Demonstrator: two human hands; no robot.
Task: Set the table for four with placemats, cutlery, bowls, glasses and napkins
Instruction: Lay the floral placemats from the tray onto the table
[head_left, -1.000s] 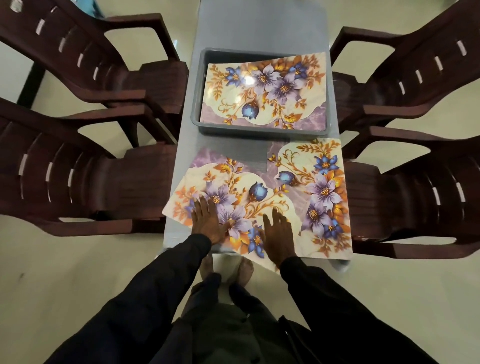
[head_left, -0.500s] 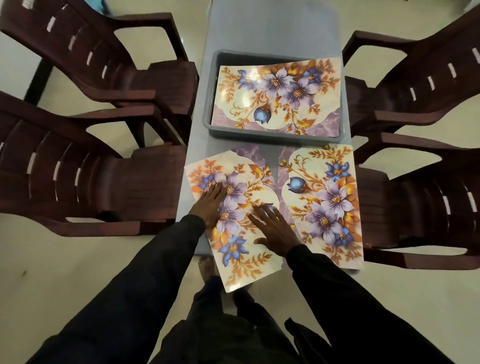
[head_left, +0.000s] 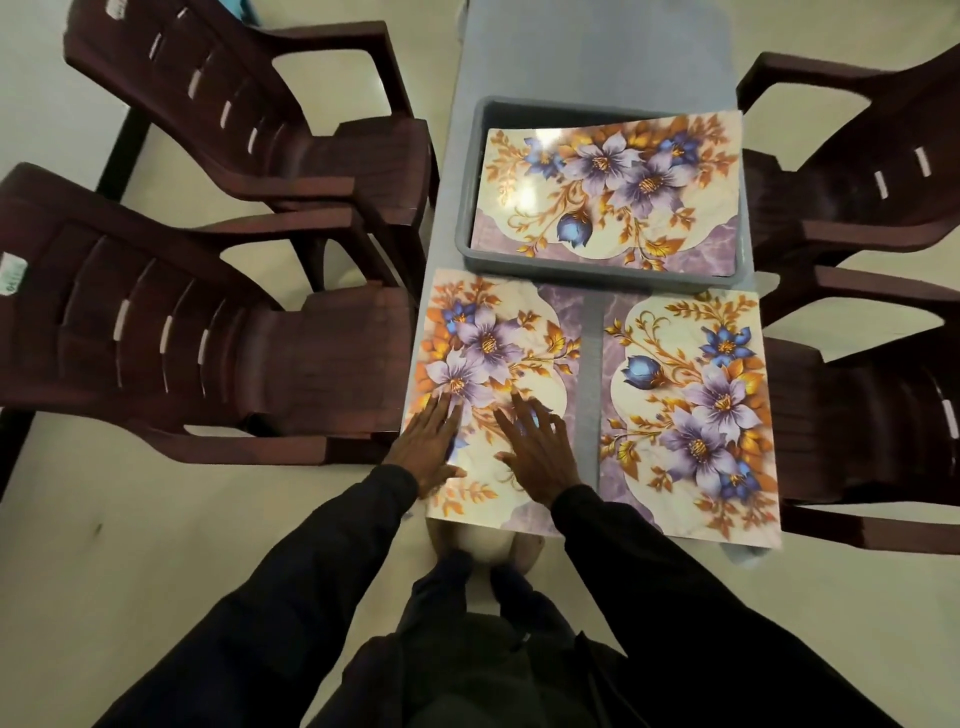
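Observation:
Two floral placemats lie side by side on the near end of the narrow grey table (head_left: 592, 47). The left placemat (head_left: 493, 343) sits squarely along the table's left edge, and both my hands press flat on its near half: my left hand (head_left: 428, 449) near its left edge, my right hand (head_left: 537, 452) toward its right edge, fingers spread straight. The right placemat (head_left: 691, 410) lies apart from my hands. A third placemat (head_left: 608, 187) rests on top of a grey tub (head_left: 467, 228) further up the table. What the tub holds below is hidden.
Four dark brown plastic armchairs flank the table: two on the left (head_left: 208, 353), (head_left: 270, 119) and two on the right (head_left: 872, 415), (head_left: 852, 171). The right placemat overhangs the table's near right edge. My feet show under the near edge.
The left placemat has been turned from a skewed, overlapping position to lie straight beside the right one. My hands moved with it and stay flat on it.

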